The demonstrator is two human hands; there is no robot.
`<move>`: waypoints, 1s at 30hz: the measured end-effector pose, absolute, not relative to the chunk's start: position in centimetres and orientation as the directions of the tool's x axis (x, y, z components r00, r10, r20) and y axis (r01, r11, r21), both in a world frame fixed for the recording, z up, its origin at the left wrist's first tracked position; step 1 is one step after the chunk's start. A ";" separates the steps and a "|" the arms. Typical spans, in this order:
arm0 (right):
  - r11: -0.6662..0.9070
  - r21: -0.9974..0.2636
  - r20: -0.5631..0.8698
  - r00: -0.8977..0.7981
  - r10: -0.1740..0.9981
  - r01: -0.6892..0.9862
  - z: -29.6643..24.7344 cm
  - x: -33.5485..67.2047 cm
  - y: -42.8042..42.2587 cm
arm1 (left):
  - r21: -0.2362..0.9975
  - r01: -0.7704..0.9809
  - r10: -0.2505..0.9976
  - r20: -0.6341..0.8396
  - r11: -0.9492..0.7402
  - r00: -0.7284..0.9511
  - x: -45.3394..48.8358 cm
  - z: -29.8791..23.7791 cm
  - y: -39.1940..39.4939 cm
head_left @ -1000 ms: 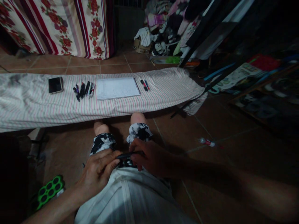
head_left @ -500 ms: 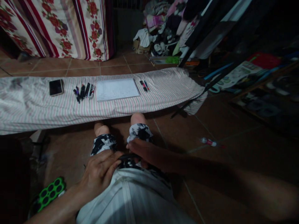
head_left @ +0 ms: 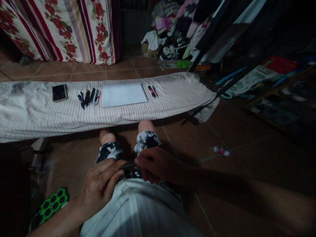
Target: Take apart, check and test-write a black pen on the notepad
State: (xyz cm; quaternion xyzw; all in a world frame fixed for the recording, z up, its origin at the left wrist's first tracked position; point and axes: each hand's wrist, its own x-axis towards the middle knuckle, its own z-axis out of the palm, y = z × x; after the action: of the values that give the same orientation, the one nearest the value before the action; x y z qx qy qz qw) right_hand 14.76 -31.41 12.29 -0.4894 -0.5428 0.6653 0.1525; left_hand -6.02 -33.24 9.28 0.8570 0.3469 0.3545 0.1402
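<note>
A: Bkgd, upper L?
B: Cream floral curtain w/ dk red stripes (head_left: 74, 33). Rt of it, brown cardboard box (head_left: 148, 52) w/ white cloth (head_left: 151, 40) on top, near a mixed-colour fabric heap (head_left: 170, 23).
A: Long pale striped cloth (head_left: 177, 98)?
B: Blk-screened rect. phone (head_left: 59, 93) lies on it, toward L.
A: Brown tile floor (head_left: 209, 135)?
B: Clear bottle w/ red-and-white label (head_left: 221, 151), rt; bright green piece w/ dk circles (head_left: 53, 201), lower L.

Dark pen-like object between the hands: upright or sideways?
Sideways: the pen-like object stretches across the view from left hand to right hand, both ends hidden.
</note>
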 end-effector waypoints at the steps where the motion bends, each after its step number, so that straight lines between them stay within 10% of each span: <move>1: -0.419 -0.843 -0.537 -0.478 0.695 0.338 12.3 14.7 -31.2 | 0.478 0.497 0.690 0.506 -0.724 0.517 -6.0 9.3 -33.3; 5: -0.421 -0.803 -0.590 -0.467 0.658 0.422 12.0 14.6 -30.5 | 0.579 0.503 0.763 0.419 -0.642 0.492 -5.7 9.0 -33.1; 9: 0.094 -0.835 -0.165 -0.410 0.897 0.542 12.1 15.2 -30.0 | 0.807 0.488 0.920 0.164 -0.332 0.355 -5.2 8.7 -32.3; 15: 0.448 -0.724 0.097 -0.565 0.819 0.525 12.5 16.1 -29.4 | 0.916 0.399 0.952 -0.080 -0.048 0.296 -4.9 8.9 -31.9; 24: -0.162 -0.899 -0.334 -0.400 0.853 0.406 11.6 14.9 -30.2 | 0.742 0.495 0.884 0.298 -0.452 0.361 -5.2 8.3 -33.0; 30: -0.128 -0.882 -0.338 -0.421 0.842 0.454 11.6 15.1 -29.7 | 0.832 0.484 0.929 0.095 -0.271 0.358 -5.0 8.4 -32.1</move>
State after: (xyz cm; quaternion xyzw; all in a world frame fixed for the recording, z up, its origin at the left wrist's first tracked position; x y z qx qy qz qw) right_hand 15.12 -29.69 11.57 -0.5087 -0.6366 0.5523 0.1756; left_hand -5.04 -32.12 8.42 0.7375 0.4790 0.3029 0.3673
